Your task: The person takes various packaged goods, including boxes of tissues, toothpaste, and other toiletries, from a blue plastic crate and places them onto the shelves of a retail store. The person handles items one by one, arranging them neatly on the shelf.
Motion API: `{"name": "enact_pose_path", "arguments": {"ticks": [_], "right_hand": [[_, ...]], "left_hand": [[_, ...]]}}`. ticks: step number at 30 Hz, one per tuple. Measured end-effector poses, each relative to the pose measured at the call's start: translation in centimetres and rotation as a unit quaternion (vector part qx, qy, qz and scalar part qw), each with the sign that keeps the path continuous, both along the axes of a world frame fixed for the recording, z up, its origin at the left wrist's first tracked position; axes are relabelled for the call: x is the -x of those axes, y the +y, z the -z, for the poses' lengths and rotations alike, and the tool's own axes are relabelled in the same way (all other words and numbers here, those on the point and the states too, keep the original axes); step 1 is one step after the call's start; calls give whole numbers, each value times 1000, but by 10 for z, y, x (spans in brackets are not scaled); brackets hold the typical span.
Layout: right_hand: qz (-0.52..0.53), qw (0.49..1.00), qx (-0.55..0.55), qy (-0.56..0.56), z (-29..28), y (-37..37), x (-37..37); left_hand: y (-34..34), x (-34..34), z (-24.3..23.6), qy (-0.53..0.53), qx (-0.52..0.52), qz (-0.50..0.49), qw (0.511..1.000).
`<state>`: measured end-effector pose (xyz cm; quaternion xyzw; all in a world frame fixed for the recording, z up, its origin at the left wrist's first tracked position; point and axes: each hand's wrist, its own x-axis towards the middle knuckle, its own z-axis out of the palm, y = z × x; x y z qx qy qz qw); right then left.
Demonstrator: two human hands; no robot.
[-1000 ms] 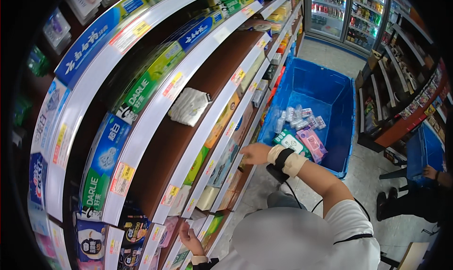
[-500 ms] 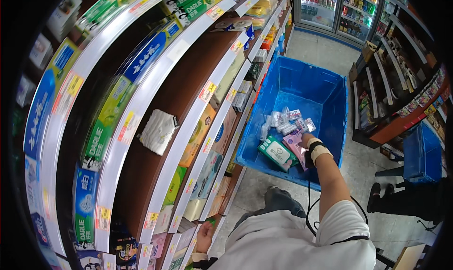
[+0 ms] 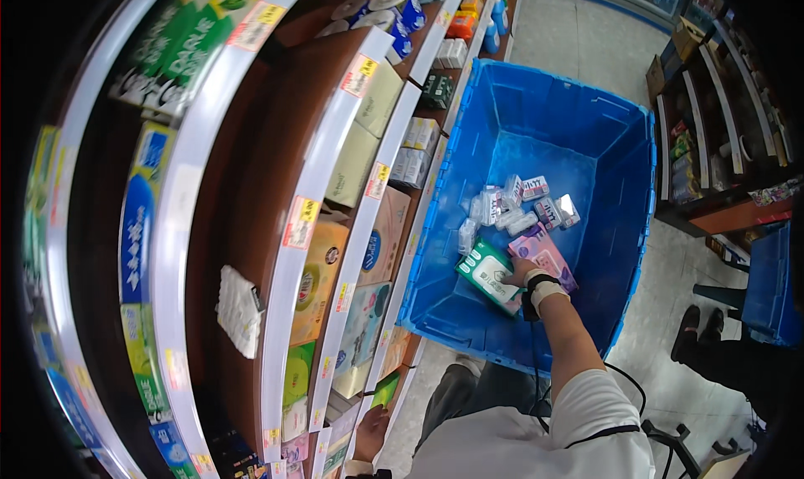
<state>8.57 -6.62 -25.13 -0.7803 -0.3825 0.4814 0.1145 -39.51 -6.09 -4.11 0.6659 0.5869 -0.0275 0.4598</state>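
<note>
R hand [image 3: 523, 275] on green pack [image 3: 484, 271] in blue tub [image 3: 546, 156], grip unclear — L hand [image 3: 371, 434] nr shelf [image 3: 379, 353], can't tell grip.

Here's the blue bin [image 3: 630, 190], planted on the pale floor [image 3: 559, 28], and in it lie a green pack [image 3: 481, 270], a pink pack [image 3: 544, 251], small clear packs [image 3: 521, 224]; brown shelf [image 3: 239, 228] alongside, carrying a white bundle [image 3: 239, 313]!
</note>
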Motion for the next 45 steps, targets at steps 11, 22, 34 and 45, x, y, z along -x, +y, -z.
{"name": "enact_pose_path", "arguments": {"ticks": [11, 22, 34, 45], "right_hand": [[28, 991, 130, 31, 31, 18, 9], [-18, 984, 167, 60, 37, 31, -1], [21, 994, 100, 30, -10, 19, 6], [-42, 996, 52, -53, -42, -2, 5]], "left_hand": [[-15, -24, 8, 29, 92, -24, 995], [-22, -26, 12, 50, 79, -21, 995], [-11, -39, 19, 27, 52, 8, 998], [8, -54, 13, 10, 43, 47, 998]]}}
